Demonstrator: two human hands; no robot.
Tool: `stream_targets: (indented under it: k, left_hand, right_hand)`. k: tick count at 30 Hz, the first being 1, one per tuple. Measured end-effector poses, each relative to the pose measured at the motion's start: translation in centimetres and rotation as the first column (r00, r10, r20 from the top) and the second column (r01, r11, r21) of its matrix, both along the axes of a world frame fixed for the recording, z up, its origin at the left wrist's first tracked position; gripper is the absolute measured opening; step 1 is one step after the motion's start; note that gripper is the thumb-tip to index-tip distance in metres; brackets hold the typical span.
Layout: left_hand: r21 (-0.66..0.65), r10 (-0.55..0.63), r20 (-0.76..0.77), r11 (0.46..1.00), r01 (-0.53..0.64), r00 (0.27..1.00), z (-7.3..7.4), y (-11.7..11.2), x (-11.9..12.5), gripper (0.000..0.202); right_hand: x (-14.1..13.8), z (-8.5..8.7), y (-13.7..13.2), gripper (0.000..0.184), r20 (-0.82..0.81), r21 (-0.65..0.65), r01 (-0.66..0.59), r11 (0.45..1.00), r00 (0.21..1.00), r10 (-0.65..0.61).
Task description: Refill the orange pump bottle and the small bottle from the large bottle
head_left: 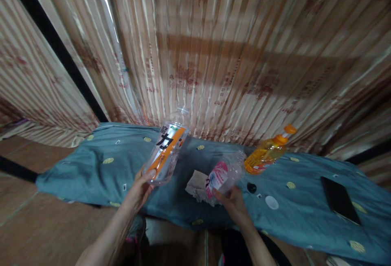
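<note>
My left hand (143, 186) grips the base of a large clear plastic bottle (167, 152) with an orange and white label. The bottle leans up and to the right, its open neck pointing away from me, and looks empty. In my right hand (232, 203) is a smaller clear plastic bottle (220, 176) with a pink label, tilted the same way. Crumpled white tissue (197, 184) lies just left of and partly behind the smaller bottle. Close by on the right stands a pump bottle (265, 154) of orange liquid with an orange top.
A blue-green cloth (106, 176) with yellow prints covers the low surface before me. On it lie a black cap (251, 187), a white round lid (271, 202) and a black flat case (340, 201). A pleated curtain (195, 46) hangs behind, with a dark pole (58, 46) at left.
</note>
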State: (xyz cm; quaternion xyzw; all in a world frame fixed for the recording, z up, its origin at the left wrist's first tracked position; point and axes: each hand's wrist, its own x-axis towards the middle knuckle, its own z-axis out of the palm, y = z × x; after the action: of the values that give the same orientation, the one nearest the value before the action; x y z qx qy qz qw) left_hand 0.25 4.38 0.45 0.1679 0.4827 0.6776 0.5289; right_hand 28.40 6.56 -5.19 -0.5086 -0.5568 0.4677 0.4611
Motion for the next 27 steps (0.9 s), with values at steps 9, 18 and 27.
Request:
stream_targets:
  k: [9, 18, 27]
  left_hand:
    - [0.09, 0.036, 0.148, 0.995, -0.049, 0.988, 0.9, 1.5, 1.0, 0.05]
    - [0.163, 0.031, 0.195, 0.985, -0.064, 0.98, 1.4, 4.3, 1.5, 0.04]
    - [0.191, -0.002, 0.187, 0.981, -0.034, 0.982, 1.7, 4.1, 1.6, 0.037]
  right_hand:
    - [-0.1, 0.2, 0.1, 0.048, 0.033, 0.023, 0.052, 0.998, 0.998, -0.053]
    - [-0.1, -0.8, 0.9, 0.049, 0.038, 0.047, 0.13, 0.99, 0.991, -0.131]
    - [-0.6, 0.2, 1.4, 0.039, -0.004, 0.064, 0.106, 0.992, 0.994, -0.106]
